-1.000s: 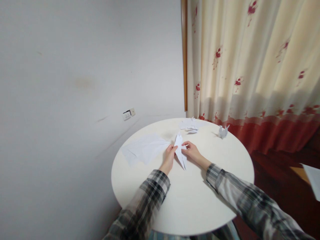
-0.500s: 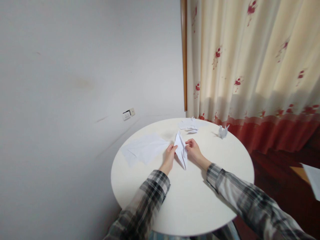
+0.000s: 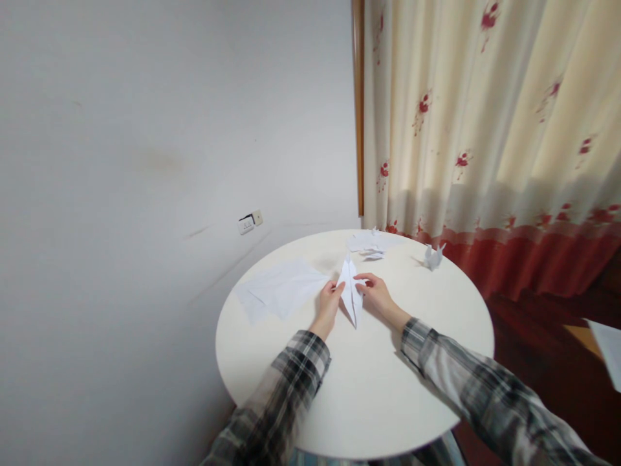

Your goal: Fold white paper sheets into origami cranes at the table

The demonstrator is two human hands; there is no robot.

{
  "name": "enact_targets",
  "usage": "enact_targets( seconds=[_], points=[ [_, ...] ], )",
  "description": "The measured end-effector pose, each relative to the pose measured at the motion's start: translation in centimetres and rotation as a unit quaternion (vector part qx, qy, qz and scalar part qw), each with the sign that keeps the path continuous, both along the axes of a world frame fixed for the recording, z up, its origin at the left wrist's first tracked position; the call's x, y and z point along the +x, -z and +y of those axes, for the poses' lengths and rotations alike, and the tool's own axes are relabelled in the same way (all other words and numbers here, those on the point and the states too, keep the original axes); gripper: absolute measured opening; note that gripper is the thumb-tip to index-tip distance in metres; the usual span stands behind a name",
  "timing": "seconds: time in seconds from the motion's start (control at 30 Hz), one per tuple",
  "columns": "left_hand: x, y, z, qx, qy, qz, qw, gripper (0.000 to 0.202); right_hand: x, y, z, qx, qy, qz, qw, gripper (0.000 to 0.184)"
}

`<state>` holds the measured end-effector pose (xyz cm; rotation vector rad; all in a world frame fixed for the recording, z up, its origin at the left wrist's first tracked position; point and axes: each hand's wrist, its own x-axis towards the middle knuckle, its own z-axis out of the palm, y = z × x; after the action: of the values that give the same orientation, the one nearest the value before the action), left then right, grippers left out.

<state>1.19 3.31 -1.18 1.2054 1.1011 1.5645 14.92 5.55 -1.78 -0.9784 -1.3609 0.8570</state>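
Observation:
A folded piece of white paper (image 3: 350, 296), long and diamond-shaped with a crease down its middle, is held over the round table between my two hands. My left hand (image 3: 330, 303) pinches its left edge, thumb on top and fingers behind. At the right edge, my right hand (image 3: 376, 292) has its thumb and fingertips closed on a side corner of the paper. The paper's lower point faces me and its upper point faces the wall side.
The white round table (image 3: 383, 401) stands against the wall. Loose white sheets (image 3: 279, 288) lie left of my hands. More white paper (image 3: 371, 243) is at the back, and a folded paper figure (image 3: 433, 257) stands at the right. A patterned curtain (image 3: 451, 129) hangs behind.
The folded paper has turned slightly, its lower point shifting left. My right hand's fingers have moved left onto the paper's right side; my left hand keeps its hold.

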Motion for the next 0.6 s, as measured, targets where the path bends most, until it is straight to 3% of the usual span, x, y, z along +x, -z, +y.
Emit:
enact_targets(
  seconds=[0.3, 0.6],
  points=[
    [-0.13, 0.49, 0.46, -0.013, -0.025, -0.029, 0.999, 0.025, -0.21, -0.04, -0.22, -0.006, -0.018, 0.004, 1.000, 0.024],
    [-0.11, 0.61, 0.47, -0.023, 0.020, -0.057, 0.998, 0.028, -0.09, 0.22, 0.10, -0.008, -0.034, 0.017, 0.999, 0.027]
  ],
)
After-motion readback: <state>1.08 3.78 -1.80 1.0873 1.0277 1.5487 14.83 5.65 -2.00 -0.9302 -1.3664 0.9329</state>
